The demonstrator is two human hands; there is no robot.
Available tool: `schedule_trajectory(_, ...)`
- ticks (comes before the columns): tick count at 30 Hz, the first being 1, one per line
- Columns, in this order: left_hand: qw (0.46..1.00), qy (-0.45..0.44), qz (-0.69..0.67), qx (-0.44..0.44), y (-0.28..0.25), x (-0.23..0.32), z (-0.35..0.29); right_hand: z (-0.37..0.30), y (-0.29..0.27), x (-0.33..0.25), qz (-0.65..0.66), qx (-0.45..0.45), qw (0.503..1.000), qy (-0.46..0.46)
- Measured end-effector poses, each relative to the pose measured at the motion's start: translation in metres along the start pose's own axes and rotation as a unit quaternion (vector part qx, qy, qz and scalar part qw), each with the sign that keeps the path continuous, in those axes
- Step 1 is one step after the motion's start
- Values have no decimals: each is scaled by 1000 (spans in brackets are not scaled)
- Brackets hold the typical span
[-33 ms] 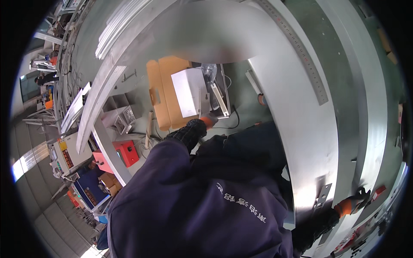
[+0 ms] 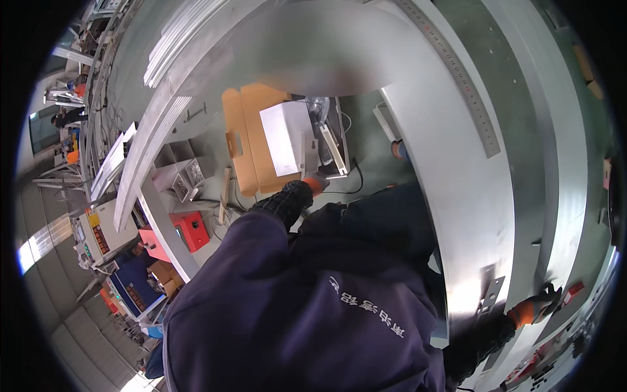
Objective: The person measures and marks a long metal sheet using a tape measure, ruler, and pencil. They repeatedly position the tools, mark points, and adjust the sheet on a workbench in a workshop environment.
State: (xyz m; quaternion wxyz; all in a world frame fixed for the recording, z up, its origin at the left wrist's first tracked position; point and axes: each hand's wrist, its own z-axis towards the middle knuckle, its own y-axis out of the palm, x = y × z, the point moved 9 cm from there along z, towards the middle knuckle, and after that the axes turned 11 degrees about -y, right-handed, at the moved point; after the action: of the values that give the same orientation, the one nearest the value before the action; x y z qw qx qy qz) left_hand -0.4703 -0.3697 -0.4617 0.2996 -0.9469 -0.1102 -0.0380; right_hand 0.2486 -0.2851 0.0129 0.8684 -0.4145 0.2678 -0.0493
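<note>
My left hand [image 2: 316, 183], in a dark glove with an orange part, reaches to the near edge of an open cardboard box [image 2: 243, 140]. Its fingertips blend into the dark box corner, so I cannot make out their grip. Just beyond them is a flat silver metal piece [image 2: 309, 153]. Inside the box lie a white carton [image 2: 282, 140], a clear plastic bag [image 2: 317, 110] and a pale bar-shaped part [image 2: 334, 147]. Far to the right, my right hand [image 2: 537, 307], gloved alike, rests with fingers apart on a long metal beam [image 2: 567, 215]. A red object [image 2: 573, 292] is beside it.
A wide metal profile [image 2: 457, 176] runs along my right, bearing a steel ruler [image 2: 457, 75] and a holed plate [image 2: 492, 295]. Leftward are long aluminium strips [image 2: 153, 140], a divided metal bin [image 2: 183, 171] and a red machine [image 2: 191, 230]. A black cable [image 2: 359, 179] lies by the box.
</note>
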Motion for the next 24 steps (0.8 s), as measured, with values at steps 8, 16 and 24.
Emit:
schedule_trajectory(8, 948, -142, -285, -10, 22, -26, 10, 3, 7, 40, 129, 21, 991, -15)
schedule_trajectory(16, 937, -110, -275, 188, -135, -9, 86, -3, 5, 42, 118, 35, 992, 14)
schedule_trajectory(24, 954, -68, -82, 281, -277, 41, 239, -6, 3, 48, 94, 33, 995, 33)
